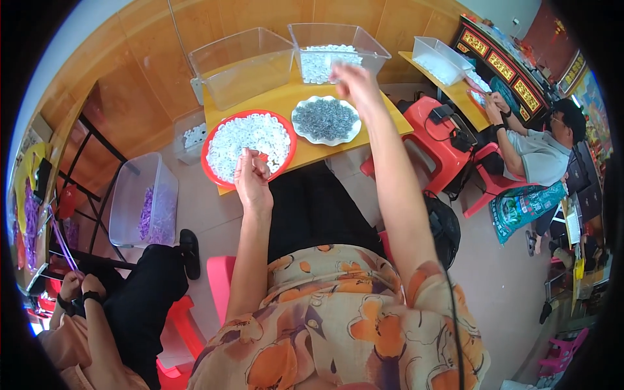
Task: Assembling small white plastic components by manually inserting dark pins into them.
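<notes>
My left hand (252, 181) is raised over the near edge of a round red tray (292, 144) heaped with small white plastic pieces (250, 138). Its thumb and fingers are pinched together, and whatever they hold is too small to make out. My right hand (356, 83) is stretched forward to the front of a clear plastic bin (373, 60) partly filled with white pieces (331, 60). Motion smears its fingers, so their grip does not show. Between my two arms lies a white scalloped plate (297, 132) full of small grey metallic pieces (325, 118).
Another clear bin (244, 78) stands at the table's back left. Left of the table are a bin of purple pieces (156, 214) and a seated person's hands (81, 286). Red stools (426, 156) with black adapters (442, 116) stand to the right, near another seated person (543, 153).
</notes>
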A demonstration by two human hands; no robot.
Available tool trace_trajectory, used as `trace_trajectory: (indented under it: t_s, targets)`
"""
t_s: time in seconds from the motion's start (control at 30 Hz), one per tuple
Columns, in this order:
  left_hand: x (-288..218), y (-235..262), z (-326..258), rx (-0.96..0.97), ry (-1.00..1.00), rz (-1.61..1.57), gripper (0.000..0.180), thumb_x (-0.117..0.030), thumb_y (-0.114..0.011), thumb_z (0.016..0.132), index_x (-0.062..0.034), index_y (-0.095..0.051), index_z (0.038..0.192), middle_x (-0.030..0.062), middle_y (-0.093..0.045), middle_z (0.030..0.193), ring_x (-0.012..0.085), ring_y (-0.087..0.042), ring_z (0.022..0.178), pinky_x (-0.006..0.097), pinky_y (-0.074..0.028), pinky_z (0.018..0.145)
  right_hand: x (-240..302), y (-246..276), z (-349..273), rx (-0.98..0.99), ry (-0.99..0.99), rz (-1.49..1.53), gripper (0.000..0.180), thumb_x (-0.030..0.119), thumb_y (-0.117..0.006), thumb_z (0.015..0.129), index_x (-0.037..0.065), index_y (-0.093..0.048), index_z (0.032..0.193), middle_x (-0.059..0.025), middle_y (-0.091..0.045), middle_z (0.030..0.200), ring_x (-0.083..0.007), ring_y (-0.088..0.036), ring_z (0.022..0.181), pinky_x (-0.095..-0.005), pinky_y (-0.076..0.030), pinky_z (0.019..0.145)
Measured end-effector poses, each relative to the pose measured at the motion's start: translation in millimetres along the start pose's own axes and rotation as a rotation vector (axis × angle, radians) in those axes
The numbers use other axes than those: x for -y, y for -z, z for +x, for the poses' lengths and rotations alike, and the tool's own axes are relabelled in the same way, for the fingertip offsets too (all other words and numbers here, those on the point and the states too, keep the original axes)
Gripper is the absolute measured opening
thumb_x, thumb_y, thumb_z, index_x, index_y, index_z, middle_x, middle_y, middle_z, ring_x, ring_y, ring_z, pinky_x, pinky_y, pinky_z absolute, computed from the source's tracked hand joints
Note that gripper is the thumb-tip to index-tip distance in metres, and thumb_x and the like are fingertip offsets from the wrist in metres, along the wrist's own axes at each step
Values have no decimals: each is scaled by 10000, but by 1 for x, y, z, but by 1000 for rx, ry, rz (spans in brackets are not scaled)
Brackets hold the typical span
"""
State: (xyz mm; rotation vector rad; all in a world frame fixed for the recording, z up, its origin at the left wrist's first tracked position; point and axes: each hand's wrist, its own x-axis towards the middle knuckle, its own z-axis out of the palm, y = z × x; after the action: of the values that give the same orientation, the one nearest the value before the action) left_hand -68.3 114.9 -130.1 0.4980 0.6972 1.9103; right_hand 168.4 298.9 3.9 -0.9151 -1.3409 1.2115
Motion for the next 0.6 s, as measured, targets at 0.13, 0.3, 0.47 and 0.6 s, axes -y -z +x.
trace_trajectory:
  t_s: [0.13, 0.3, 0.47, 0.6]
  targets:
    - [-5, 3, 1, -23, -12, -7, 275, -315, -577, 1120, -51, -621, 1057, -9, -457, 681, 94, -402, 623, 264, -339, 593, -1, -20, 54, -255, 118, 91, 233, 239, -746, 1011, 31, -779, 1111, -56, -751, 887, -66, -577, 633, -207, -462, 575]
    - [-26, 13, 16, -210, -95, -20, 282, -299, -628, 1093, -29, -637, 1012, -8, -496, 645, 86, -442, 588, 250, -329, 562, -86, -14, 4, 12, -91, -244, 222, 205, -762, 991, 13, -789, 1099, -43, -759, 874, -66, -602, 651, -224, -460, 561]
    - [-52, 46, 30, -350, -107, -15, 271, -297, -662, 1064, -26, -656, 1075, -19, -564, 696, 78, -509, 609, 221, -358, 573, -122, -61, -25, 205, 30, -625, 189, 196, -781, 950, 24, -817, 1019, -62, -780, 820, -126, -685, 706, -305, -539, 642]
    - [-60, 55, 26, -382, -113, 208, 226, -223, -641, 1052, -7, -674, 1111, -7, -591, 711, 68, -514, 611, 218, -359, 570, -124, -114, -37, 341, 198, -795, 160, 200, -789, 860, 107, -840, 981, -156, -790, 918, -308, -771, 858, -411, -599, 794]
